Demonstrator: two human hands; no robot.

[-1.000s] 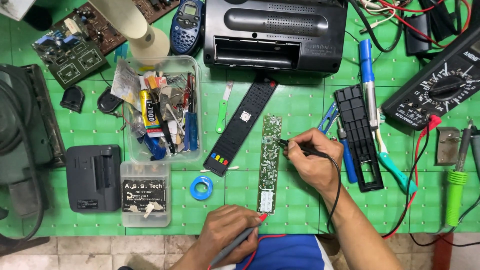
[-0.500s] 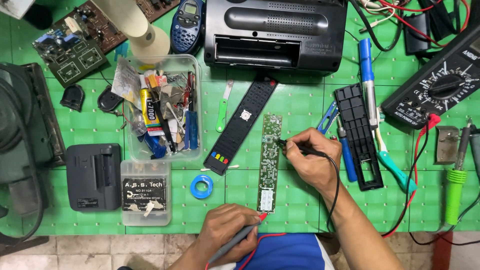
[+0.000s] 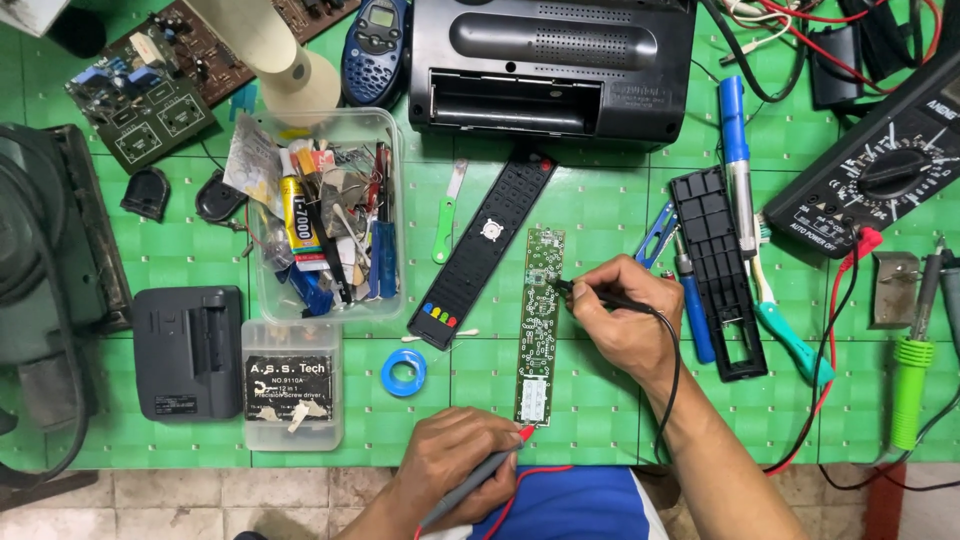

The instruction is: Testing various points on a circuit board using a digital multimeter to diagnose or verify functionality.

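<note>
You are pinching a red probe [image 3: 500, 452] at the circuit board's [image 3: 540, 325] six o'clock end in your left hand [image 3: 455, 465] fingers and a black probe [image 3: 600, 296] at three o'clock in your right hand [image 3: 620, 320], and either tip could be slipping and bridging neighbouring pads.

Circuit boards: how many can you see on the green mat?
3. A long green board lies in the middle between the left hand and right hand; two boards, and, sit top left. Others may be hidden.

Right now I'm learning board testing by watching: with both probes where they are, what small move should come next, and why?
Probably a glance at the multimeter. The left hand holds the red probe at the bottom end of the long circuit board, and the right hand holds the black probe near the upper part, so both tips look placed.
</note>
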